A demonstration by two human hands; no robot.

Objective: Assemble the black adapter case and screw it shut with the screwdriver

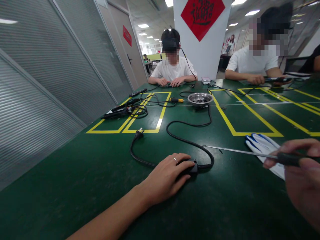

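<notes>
My left hand, a ring on one finger, lies over a small black power adapter box and holds it against the table, its fingers wrapped over the top. From the box one black cord curves left to a two-pin plug. Another black cord winds away toward the metal bowl. At the right, my right hand grips a screwdriver by its dark handle. Its long thin shaft points left, with the tip beside the winding cord. A small dark piece lies near the shaft.
White gloves with blue cuffs lie by my right hand. Farther off are a metal bowl of small parts, a yellow-handled screwdriver and bundled black cables. Yellow tape marks the green table. Two people work across it.
</notes>
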